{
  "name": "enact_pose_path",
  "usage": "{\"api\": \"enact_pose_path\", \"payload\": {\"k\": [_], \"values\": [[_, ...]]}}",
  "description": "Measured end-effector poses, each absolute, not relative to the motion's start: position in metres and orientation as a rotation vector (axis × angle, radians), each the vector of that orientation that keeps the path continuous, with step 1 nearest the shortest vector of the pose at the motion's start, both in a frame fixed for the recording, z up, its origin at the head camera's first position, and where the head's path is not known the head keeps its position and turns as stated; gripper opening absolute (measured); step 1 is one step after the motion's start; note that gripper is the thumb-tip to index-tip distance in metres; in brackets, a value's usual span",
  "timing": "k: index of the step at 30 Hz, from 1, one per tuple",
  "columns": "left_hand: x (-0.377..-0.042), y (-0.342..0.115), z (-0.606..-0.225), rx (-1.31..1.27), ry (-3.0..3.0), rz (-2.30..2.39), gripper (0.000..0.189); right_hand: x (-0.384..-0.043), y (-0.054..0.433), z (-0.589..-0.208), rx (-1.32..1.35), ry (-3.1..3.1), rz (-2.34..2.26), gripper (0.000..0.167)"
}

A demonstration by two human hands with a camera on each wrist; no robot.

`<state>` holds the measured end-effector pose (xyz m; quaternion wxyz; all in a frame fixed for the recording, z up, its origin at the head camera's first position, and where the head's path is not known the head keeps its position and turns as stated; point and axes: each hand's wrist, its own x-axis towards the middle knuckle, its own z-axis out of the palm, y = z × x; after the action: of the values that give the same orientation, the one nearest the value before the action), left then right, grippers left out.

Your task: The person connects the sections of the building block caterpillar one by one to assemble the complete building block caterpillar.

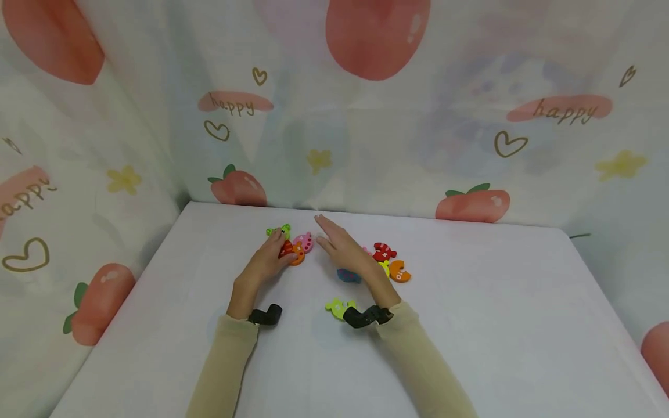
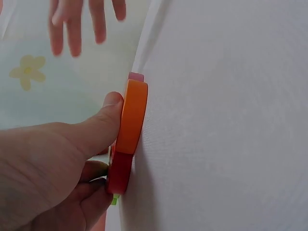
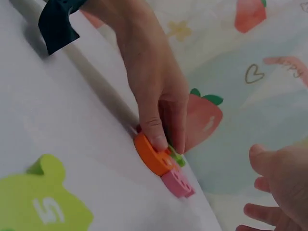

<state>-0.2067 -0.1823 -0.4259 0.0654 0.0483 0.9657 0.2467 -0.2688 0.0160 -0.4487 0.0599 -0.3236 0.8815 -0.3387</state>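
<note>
Fingers of the left hand (image 1: 265,259) are bent against the edge of the red piece (image 2: 119,174), its thumb tip lies on the orange piece (image 2: 134,118), and the hand grasps the red piece. Red and orange touch, flat on the white table (image 1: 496,325), in a small group with a green piece (image 1: 278,231) beyond them and a pink piece (image 1: 303,242) against the orange one. The right hand (image 1: 341,251) is released, fingers extended, thumb apart, holding nothing; it is to the right of that group. Beside its wrist lie a blue piece (image 1: 348,276), partly hidden, a second red piece (image 1: 384,252), a yellow piece (image 1: 385,268) and a second orange piece (image 1: 400,271). Nearer the person, a lime piece (image 1: 337,309) marked 5 is partly covered by the black mount (image 1: 366,317) on the right wrist. Behind the table hangs a strawberry-print cloth (image 1: 376,157)
</note>
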Motion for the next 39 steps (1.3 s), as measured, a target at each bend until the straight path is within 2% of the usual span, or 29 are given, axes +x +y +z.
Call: {"api": "enact_pose_path", "payload": {"k": [2, 5, 13, 19, 25, 39], "values": [[-0.224, -0.204, -0.455, 0.235, 2.866, 0.789, 0.065, -0.265, 0.030, -0.441, -1.021, 2.651, -1.070, 0.055], [-0.233, -0.206, -0.471, 0.260, 2.884, 0.751, 0.056, -0.258, 0.055, -0.437, -1.052, 2.654, -1.041, 0.053], [-0.232, -0.196, -0.465, 0.200, 2.886, 0.578, 0.049, -0.254, 0.138, -0.442, -0.858, 2.767, -0.972, 0.051], [-0.233, -0.195, -0.464, 0.219, 2.904, 0.563, 0.049, -0.266, 0.176, -0.441, -0.761, 2.837, -1.017, 0.051], [-0.231, -0.193, -0.466, 0.183, 2.890, 0.557, 0.049, -0.267, 0.182, -0.441, -0.756, 2.801, -1.033, 0.050], [-0.231, -0.186, -0.467, 0.222, 2.945, 0.487, 0.049, -0.251, 0.159, -0.434, -0.920, 2.669, -1.006, 0.042]]}}
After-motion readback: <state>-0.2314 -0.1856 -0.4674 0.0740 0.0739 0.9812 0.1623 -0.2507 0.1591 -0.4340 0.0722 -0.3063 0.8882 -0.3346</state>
